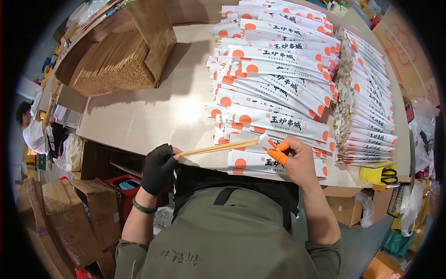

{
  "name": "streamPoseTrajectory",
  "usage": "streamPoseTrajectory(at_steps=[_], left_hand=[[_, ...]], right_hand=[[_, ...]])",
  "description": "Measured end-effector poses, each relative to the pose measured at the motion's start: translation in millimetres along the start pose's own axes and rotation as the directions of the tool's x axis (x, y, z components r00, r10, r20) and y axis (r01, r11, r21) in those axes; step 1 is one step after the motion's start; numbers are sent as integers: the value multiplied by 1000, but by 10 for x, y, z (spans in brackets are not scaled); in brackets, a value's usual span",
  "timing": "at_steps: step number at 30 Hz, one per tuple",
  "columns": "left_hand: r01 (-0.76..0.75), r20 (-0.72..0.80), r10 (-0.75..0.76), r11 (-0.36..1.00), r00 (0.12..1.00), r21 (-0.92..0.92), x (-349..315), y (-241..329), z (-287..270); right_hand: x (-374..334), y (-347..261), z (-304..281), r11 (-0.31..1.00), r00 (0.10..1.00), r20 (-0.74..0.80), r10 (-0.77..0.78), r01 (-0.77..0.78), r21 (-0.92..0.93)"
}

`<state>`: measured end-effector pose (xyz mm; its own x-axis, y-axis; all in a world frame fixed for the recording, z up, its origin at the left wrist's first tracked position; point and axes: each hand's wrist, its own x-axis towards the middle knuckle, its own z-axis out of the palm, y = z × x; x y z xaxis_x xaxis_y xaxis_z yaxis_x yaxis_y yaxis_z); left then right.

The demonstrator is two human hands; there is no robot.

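My left hand [160, 168], in a black fingerless glove, is closed on one end of a pair of wooden chopsticks [218, 148]. They slant slightly upward to the right, over the table's near edge. Orange finger covers sit on the thumb and a finger of my right hand [297, 160], which pinches a white paper chopstick sleeve [264, 138] close to the chopsticks' far tip. How far that sleeve extends is hard to make out against the pile. Beneath and beyond lies a heap of white sleeves [283, 118] with orange dots and black lettering, many with chopstick ends poking out.
A brown paper bag [160, 37] on its side at the far left holds bare chopsticks [116, 63]. Right of the heap stands another stack of filled sleeves [367, 102], with black-handled scissors [388, 176] nearby. Cardboard boxes [65, 218] sit below left. A person [35, 132] is at far left.
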<state>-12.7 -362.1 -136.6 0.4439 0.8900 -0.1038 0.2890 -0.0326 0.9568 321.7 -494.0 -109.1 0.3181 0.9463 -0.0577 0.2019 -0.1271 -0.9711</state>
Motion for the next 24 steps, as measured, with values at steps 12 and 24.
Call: streamPoseTrajectory(at_steps=[12,24], left_hand=[[-251,95,233,911,968,328,201,262,21],[-324,-416,532,819,737,474,1182,533,-662]], right_hand=[[108,-89,73,663,849,194,-492,510,-548],[752,73,-132,231,769,397,-501,560,-795]])
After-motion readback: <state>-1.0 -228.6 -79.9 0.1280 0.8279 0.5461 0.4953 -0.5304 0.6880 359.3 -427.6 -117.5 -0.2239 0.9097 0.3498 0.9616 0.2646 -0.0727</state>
